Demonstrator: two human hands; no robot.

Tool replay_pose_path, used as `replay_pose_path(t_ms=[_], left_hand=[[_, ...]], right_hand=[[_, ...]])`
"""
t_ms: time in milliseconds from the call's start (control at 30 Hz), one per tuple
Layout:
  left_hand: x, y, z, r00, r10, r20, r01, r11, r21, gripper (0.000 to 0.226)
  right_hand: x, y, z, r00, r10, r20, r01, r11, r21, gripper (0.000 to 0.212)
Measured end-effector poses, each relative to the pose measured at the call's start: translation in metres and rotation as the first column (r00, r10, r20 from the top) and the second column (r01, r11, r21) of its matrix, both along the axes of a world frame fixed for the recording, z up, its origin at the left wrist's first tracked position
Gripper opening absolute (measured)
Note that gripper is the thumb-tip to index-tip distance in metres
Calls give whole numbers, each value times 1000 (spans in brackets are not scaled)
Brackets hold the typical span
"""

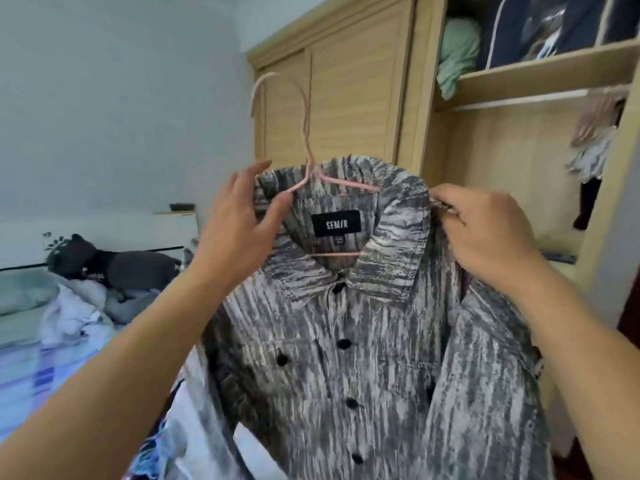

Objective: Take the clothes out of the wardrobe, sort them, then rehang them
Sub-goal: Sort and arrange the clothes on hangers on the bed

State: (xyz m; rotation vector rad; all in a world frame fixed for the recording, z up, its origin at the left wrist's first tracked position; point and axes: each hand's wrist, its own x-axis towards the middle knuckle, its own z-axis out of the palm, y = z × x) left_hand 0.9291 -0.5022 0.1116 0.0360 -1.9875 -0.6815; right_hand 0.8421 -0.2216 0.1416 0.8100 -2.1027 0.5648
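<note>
A grey and white streaked shirt (363,341) with dark buttons hangs on a pink hanger (304,147), held up in front of the open wardrobe (512,81). The hanger's hook points up and curves to the left, and its lower bar shows through the open collar below a black label (336,223).

The left hand (239,220) is at the shirt's left shoulder. Its thumb and fingers pinch the collar edge where the hanger's arm runs under the cloth, with the other fingers raised and loosely spread above. The right hand (485,230) grips the shirt's right shoulder, its fingers curled round a fold of cloth at the collar's edge. Both forearms reach up from the bottom of the view.

Behind the shirt, the wardrobe has a closed slatted door (346,98) on the left and an open section on the right. On its upper shelf (540,74) lie a folded green cloth (457,50) and a dark storage bag (540,29). Below the shelf, a few clothes (592,143) hang on a rail at the far right.

To the left stands a bed (31,368) with a striped sheet, a heap of pale and dark clothes (104,282) lying on it, near a white headboard (104,237).
</note>
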Motion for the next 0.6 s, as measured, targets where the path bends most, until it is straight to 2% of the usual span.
replay_pose_path(t_ms=[67,133,200,233,267,333,367,400,434,467,500,534,600], left_hand=[[28,8,3,995,91,42,-90,995,-36,47],[58,9,-6,973,232,21,-230,970,-77,42],[87,0,-27,928,371,24,-368,926,-85,41],[105,-6,-43,905,423,50,-418,905,-80,41],[122,-13,-62,894,443,72,-439,896,-64,40],[159,-23,-105,869,480,118,-481,877,-21,38],[177,-28,-127,843,520,137,-523,852,-19,38],[201,-34,-150,804,572,164,-574,818,-34,39],[223,-41,-171,768,612,188,-615,787,-49,41],[243,-49,-188,734,647,207,-649,758,-68,42],[269,-59,-204,688,690,224,-690,718,-93,42],[291,-68,-215,650,724,230,-721,684,-113,46],[335,-87,-232,593,786,174,-774,616,-145,55]], right_hand=[[8,0,-5,990,88,111,-87,996,-18,37],[17,-6,-13,948,176,264,-181,983,-8,26],[30,-19,-28,890,249,381,-307,946,100,11],[39,-29,-38,829,297,474,-409,900,150,8],[49,-37,-50,727,340,596,-521,839,157,12],[71,-58,-80,477,351,806,-699,708,105,39],[77,-72,-100,414,312,855,-750,649,127,53],[84,-93,-127,452,311,836,-802,552,229,68],[93,-111,-154,533,352,770,-812,470,347,84],[101,-129,-177,583,399,708,-803,414,428,97],[119,-151,-196,518,404,754,-847,364,386,103],[135,-170,-207,379,371,848,-909,319,267,100],[165,-209,-220,43,245,969,-977,213,-11,78]])
